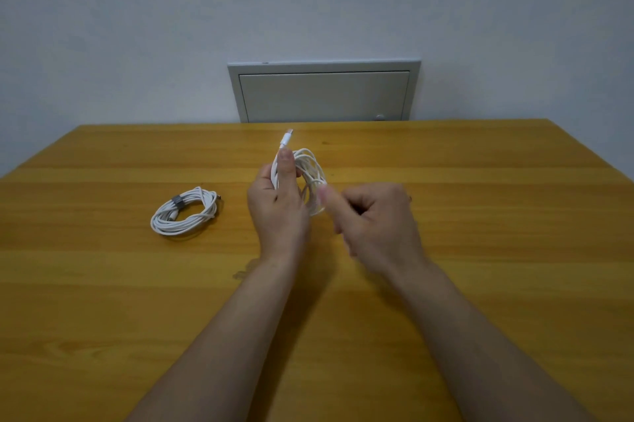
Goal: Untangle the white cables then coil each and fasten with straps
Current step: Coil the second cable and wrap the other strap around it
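Left on the table (103, 284) we saw a strapped cable coil (185, 215). At centre the left hand (278, 205) gripped a second white coil (310, 171). Just right, the blurred right hand (377, 215) curled beside it; we could not tell whether it pinched.

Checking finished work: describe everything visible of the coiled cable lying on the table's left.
The strapped coil is a thin white cable wound in several loose oval loops, bound at its far side by one grey strap. A connector end pokes out at its right edge. It lies flat on the wooden table, touching nothing else.
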Motion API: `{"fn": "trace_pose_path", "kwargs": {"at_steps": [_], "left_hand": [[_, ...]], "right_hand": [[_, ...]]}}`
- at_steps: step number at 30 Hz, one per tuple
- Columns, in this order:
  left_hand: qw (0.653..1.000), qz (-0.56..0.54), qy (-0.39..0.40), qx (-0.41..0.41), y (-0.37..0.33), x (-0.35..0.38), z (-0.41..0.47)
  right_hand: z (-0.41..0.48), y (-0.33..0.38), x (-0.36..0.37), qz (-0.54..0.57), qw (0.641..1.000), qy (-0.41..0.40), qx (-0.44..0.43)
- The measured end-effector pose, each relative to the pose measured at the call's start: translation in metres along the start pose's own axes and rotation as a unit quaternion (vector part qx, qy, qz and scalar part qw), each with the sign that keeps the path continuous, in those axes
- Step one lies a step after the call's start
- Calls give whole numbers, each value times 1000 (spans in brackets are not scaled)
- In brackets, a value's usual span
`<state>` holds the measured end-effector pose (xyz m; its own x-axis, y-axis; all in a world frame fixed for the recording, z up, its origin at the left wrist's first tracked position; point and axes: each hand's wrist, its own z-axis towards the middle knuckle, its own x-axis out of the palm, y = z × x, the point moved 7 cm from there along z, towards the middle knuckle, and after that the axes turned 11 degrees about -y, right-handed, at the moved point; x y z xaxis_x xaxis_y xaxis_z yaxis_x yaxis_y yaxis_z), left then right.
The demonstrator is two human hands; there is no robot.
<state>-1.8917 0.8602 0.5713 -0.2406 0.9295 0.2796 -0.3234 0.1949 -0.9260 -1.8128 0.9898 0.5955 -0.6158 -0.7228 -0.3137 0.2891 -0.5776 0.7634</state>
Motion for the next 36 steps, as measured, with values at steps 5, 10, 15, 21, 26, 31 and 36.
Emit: {"fn": "trace_pose_path", "kwargs": {"at_steps": [5,10,15,21,26,31,36], "left_hand": [[995,30,1,95,-10,-1,-1],[988,26,54,140,-25,9,-14],[992,-33,113,43,-15,25,-28],[988,-92,97,-73,-2,25,-28],[978,-131,57,-149,6,23,-25],[949,-182,57,-252,23,28,-30],[938,-129,115,-300,37,33,-37]], "right_hand": [[-10,-14,20,27,983,74,163],[-8,-37,23,161,928,23,336],[-1,-44,12,224,910,-42,346],[4,-58,-4,207,907,-133,342],[2,-66,-9,256,877,-186,361],[-1,-74,-6,320,830,-212,404],[-4,-87,0,300,821,-176,452]]}}
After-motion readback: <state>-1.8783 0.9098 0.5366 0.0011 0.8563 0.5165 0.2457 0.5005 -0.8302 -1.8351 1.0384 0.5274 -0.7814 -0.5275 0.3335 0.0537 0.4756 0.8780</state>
